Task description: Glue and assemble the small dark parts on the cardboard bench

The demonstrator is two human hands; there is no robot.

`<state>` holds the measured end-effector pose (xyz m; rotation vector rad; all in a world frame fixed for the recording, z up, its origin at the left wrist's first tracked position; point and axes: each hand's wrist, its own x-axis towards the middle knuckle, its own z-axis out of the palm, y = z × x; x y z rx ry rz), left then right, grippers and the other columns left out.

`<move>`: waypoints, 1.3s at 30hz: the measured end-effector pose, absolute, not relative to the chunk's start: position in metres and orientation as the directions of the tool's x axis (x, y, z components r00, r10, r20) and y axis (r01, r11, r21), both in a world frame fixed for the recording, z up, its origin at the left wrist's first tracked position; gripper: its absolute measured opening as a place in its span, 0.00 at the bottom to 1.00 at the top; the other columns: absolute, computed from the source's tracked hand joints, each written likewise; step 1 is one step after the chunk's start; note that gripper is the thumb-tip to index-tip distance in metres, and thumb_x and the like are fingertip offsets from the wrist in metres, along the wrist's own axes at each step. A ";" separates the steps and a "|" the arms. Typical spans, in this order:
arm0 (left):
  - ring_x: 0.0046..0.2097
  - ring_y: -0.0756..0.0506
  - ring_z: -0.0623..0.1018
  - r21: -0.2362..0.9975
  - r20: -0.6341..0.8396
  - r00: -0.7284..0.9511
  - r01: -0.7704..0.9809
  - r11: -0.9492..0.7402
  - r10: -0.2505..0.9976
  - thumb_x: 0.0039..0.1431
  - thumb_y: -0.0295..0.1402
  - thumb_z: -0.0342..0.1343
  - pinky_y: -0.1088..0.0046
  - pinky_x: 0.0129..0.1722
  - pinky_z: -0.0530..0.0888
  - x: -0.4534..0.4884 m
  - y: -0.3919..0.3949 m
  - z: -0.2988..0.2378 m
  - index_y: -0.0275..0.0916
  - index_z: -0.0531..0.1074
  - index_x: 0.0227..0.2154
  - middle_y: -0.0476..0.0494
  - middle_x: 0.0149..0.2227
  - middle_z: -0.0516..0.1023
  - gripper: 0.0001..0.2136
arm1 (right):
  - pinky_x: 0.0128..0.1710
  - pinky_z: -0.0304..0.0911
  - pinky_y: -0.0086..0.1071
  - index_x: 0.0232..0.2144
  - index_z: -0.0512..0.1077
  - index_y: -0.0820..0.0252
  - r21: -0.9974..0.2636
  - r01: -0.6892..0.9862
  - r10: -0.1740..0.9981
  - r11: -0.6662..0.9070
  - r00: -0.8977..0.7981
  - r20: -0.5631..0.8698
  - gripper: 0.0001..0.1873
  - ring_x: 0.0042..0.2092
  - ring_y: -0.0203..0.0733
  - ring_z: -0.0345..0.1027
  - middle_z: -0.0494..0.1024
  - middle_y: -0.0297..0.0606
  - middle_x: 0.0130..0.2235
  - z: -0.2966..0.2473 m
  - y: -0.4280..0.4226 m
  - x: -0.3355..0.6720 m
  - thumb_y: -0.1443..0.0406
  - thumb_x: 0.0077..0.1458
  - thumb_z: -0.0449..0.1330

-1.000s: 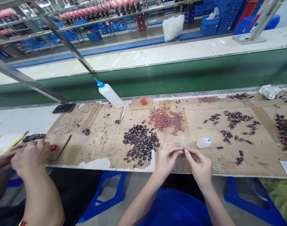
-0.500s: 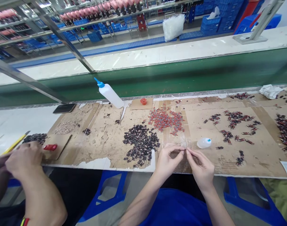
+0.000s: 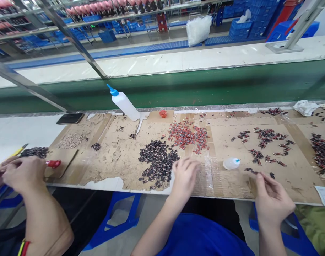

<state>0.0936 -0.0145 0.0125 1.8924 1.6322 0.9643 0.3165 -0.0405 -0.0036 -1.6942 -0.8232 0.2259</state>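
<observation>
My left hand (image 3: 184,176) is over the cardboard at the right edge of a heap of small black parts (image 3: 158,161). Its fingers are loosely bent and apart, with nothing seen in them. Just beyond it lies a heap of small red parts with metallic ends (image 3: 187,135). My right hand (image 3: 274,199) is low over the front of the cardboard, thumb and forefinger pinched at a small dark part (image 3: 255,172), mostly hidden by the fingertips. Close by are a small white bottle (image 3: 231,163) and scattered red-and-black pieces (image 3: 269,137).
A tall white squeeze bottle (image 3: 125,105) leans at the back near a red cap-like dish (image 3: 162,113). A co-worker's hands (image 3: 25,174) work at the left, beside a red object (image 3: 53,163) and a phone (image 3: 70,118). A green-sided ledge (image 3: 164,92) runs behind.
My hands, together at the front a moment ago, have parted. The left has moved slightly left and up, its fingers loosened; the right has moved well to the right, still pinched.
</observation>
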 end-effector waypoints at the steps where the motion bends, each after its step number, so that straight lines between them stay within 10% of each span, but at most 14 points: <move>1: 0.51 0.37 0.71 0.674 0.236 -0.029 0.725 -0.143 0.971 0.57 0.23 0.57 0.51 0.51 0.61 0.084 -0.014 0.012 0.44 0.76 0.36 0.43 0.40 0.81 0.09 | 0.46 0.70 0.47 0.40 0.76 0.64 -0.905 0.417 0.618 -0.088 0.735 0.278 0.26 0.40 0.51 0.76 0.80 0.49 0.39 -0.001 -0.037 0.321 0.47 0.51 0.61; 6: 0.48 0.35 0.68 0.510 0.302 -0.127 0.859 -0.048 0.945 0.55 0.27 0.61 0.50 0.47 0.60 0.053 -0.013 0.003 0.43 0.78 0.29 0.41 0.34 0.80 0.04 | 0.56 0.56 0.54 0.47 0.73 0.61 -0.671 0.741 0.791 0.017 0.401 0.463 0.29 0.56 0.58 0.63 0.75 0.53 0.48 0.002 -0.021 0.322 0.45 0.56 0.53; 13: 0.49 0.37 0.68 0.491 0.328 -0.070 0.864 -0.106 0.942 0.59 0.28 0.56 0.56 0.45 0.63 0.053 -0.008 -0.007 0.42 0.78 0.28 0.42 0.36 0.79 0.08 | 0.57 0.53 0.57 0.35 0.72 0.58 -0.608 0.772 0.828 0.185 0.211 0.520 0.22 0.59 0.59 0.56 0.77 0.48 0.42 -0.019 -0.001 0.304 0.46 0.50 0.60; 17: 0.47 0.40 0.69 0.531 0.297 0.012 0.829 -0.176 0.955 0.62 0.26 0.53 0.60 0.44 0.65 0.060 -0.009 -0.001 0.41 0.77 0.35 0.42 0.38 0.79 0.08 | 0.57 0.55 0.57 0.35 0.67 0.57 -0.769 0.621 0.883 0.150 0.267 0.387 0.18 0.59 0.56 0.59 0.78 0.47 0.45 -0.016 -0.003 0.302 0.52 0.48 0.64; 21: 0.43 0.43 0.72 0.593 0.253 0.181 0.748 -0.300 0.950 0.63 0.27 0.52 0.63 0.44 0.65 0.079 -0.013 -0.001 0.42 0.75 0.37 0.45 0.35 0.80 0.07 | 0.42 0.68 0.46 0.33 0.66 0.57 -0.955 0.290 0.912 0.059 0.374 0.170 0.21 0.39 0.48 0.74 0.80 0.42 0.36 -0.011 -0.010 0.297 0.54 0.41 0.69; 30: 0.45 0.43 0.72 0.590 0.282 0.152 0.751 -0.296 0.947 0.58 0.26 0.58 0.62 0.46 0.63 0.097 -0.010 -0.015 0.43 0.76 0.32 0.46 0.35 0.78 0.04 | 0.14 0.49 0.26 0.24 0.70 0.60 -0.943 -0.287 0.840 0.168 0.543 -0.016 0.20 0.17 0.29 0.55 0.73 0.33 0.22 0.003 -0.003 0.286 0.52 0.34 0.70; 39: 0.44 0.44 0.73 0.592 0.335 0.082 0.757 -0.278 0.939 0.60 0.27 0.56 0.63 0.46 0.65 0.100 -0.010 -0.023 0.44 0.76 0.40 0.44 0.39 0.79 0.07 | 0.16 0.52 0.27 0.19 0.68 0.61 -0.994 -0.075 0.761 0.078 0.649 0.010 0.22 0.17 0.32 0.58 0.69 0.31 0.16 -0.002 -0.001 0.266 0.49 0.38 0.68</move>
